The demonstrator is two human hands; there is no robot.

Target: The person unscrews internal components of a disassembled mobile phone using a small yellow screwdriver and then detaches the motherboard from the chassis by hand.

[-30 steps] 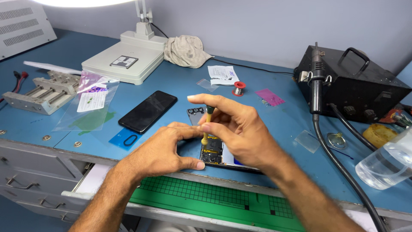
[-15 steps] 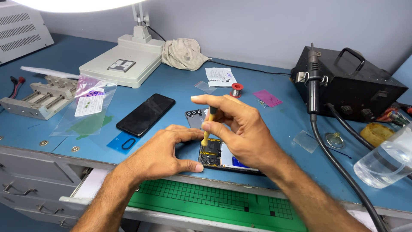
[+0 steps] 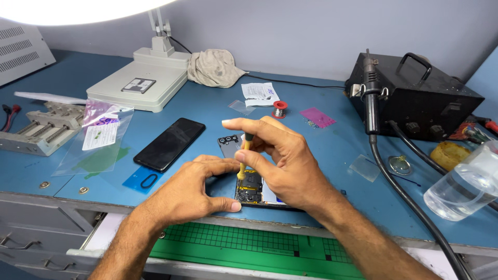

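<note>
Opened phone (image 3: 252,187) right of intact phone (image 3: 169,143)

one head-worn view – it looks down and forward over the blue workbench (image 3: 332,155) from its near edge, close above the bench, facing the grey wall behind it.
</note>
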